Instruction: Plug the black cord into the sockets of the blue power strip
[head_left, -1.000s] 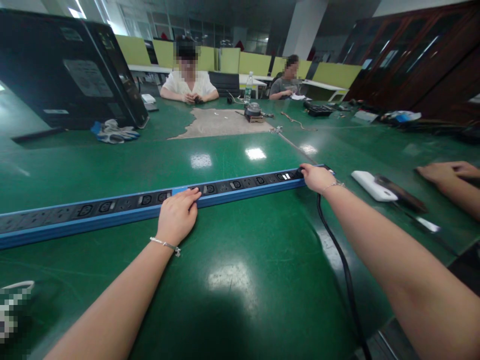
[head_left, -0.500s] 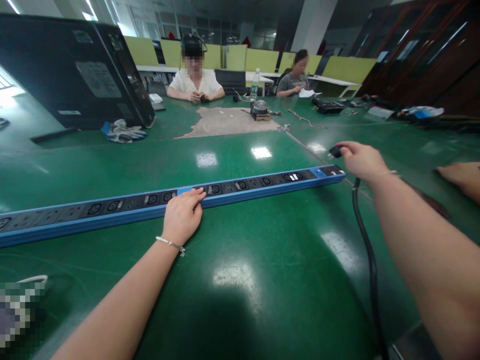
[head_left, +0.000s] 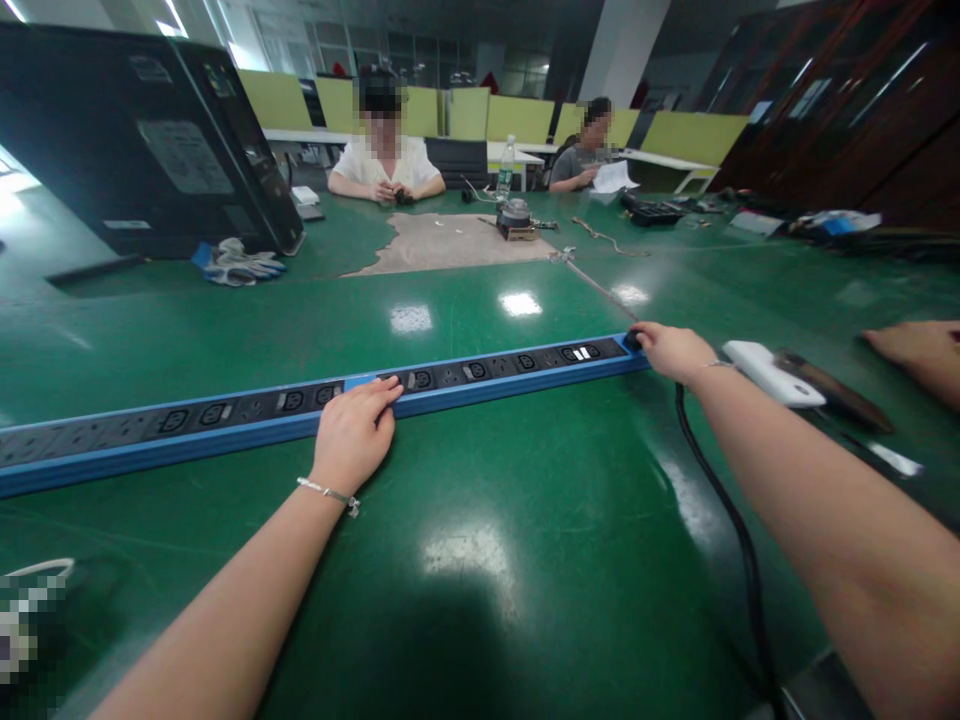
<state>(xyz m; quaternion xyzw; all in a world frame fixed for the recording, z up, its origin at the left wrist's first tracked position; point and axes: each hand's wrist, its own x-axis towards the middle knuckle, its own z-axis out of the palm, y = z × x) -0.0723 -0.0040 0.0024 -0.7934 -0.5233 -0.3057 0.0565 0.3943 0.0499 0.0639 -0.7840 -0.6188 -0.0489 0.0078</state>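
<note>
A long blue power strip (head_left: 450, 390) with black sockets lies across the green table. My left hand (head_left: 358, 425) is closed over its middle, fingers across the top face and thumb at the near side. At the strip's right end, my right hand (head_left: 671, 350) pinches a black plug (head_left: 634, 341). That plug is down at the strip's top face; its prongs are hidden, so I cannot tell whether they are in a socket. A thick black cable (head_left: 724, 505) hangs from under my right hand and curves down to the table's front edge.
A white device (head_left: 772, 374) and a dark flat object (head_left: 836, 390) lie right of my right arm, near another person's hand (head_left: 919, 350). Work gloves (head_left: 238, 263) and a computer case (head_left: 150, 140) stand back left. Two people sit across the table, beyond a bottle (head_left: 505, 170).
My right hand has moved left and down with the plug, from above the strip's right end onto it. The white device has come into view. My left hand stays on the strip.
</note>
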